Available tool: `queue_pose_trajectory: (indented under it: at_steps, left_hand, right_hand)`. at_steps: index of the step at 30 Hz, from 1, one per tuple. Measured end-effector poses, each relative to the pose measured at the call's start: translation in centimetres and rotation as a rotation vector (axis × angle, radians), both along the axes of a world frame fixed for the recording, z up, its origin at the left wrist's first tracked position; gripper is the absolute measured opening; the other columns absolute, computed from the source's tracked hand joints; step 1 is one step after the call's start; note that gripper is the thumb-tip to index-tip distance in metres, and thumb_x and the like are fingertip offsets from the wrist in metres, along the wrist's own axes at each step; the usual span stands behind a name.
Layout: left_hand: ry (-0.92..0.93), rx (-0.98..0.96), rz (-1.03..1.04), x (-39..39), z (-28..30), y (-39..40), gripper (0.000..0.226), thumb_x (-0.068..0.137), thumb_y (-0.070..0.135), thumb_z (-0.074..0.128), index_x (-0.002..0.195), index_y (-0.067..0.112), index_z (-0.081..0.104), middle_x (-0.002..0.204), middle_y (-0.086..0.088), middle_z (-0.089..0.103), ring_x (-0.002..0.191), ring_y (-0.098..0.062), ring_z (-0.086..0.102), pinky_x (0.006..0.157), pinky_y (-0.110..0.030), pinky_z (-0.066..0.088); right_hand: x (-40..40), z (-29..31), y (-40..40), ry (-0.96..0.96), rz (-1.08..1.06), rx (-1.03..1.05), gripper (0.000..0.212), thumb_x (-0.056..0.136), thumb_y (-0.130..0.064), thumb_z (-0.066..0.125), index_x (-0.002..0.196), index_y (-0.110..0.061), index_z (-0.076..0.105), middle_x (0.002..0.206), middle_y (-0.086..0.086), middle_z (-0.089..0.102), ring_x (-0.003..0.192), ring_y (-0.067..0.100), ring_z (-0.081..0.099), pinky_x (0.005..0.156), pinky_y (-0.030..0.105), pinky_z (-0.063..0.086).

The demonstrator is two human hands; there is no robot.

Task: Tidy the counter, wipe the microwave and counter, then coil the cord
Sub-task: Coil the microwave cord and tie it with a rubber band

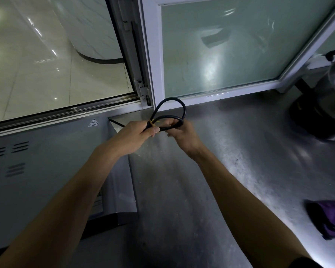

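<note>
A black cord [183,109] is looped into a small coil held above the back of the steel counter [211,171]. My left hand [135,134] grips the gathered strands where a thin yellow tie [152,123] crosses them. My right hand [182,135] holds the other side of the coil, fingers curled round the cord. One strand runs down behind the grey microwave [46,171], which fills the lower left.
A purple cloth [331,217] lies at the right edge of the counter. A dark kettle on its base [325,105] stands at the far right. Frosted glass panels [230,45] and a white frame back the counter; a door opening shows tiled floor at upper left.
</note>
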State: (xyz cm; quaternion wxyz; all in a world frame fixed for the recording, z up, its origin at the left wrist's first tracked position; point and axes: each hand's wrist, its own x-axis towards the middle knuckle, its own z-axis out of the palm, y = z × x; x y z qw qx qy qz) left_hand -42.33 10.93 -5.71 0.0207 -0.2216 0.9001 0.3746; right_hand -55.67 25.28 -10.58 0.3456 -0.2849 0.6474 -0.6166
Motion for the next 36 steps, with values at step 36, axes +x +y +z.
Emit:
queue_pose_trajectory:
  at_steps: [36]
  left_hand:
    - [0.057, 0.133, 0.072, 0.5, -0.3, 0.3, 0.041, 0.101, 0.046, 0.048, 0.085, 0.010, 0.063, 0.067, 0.003, 0.054, 0.060, -0.013, 0.050, 0.063, -0.030, 0.043]
  right_hand:
    - [4.2, 1.7, 2.7, -1.083, -0.103, -0.351, 0.039, 0.088, -0.023, 0.040, 0.056, -0.006, 0.052, 0.042, 0.002, 0.025, 0.039, 0.016, 0.023, 0.072, 0.032, 0.047]
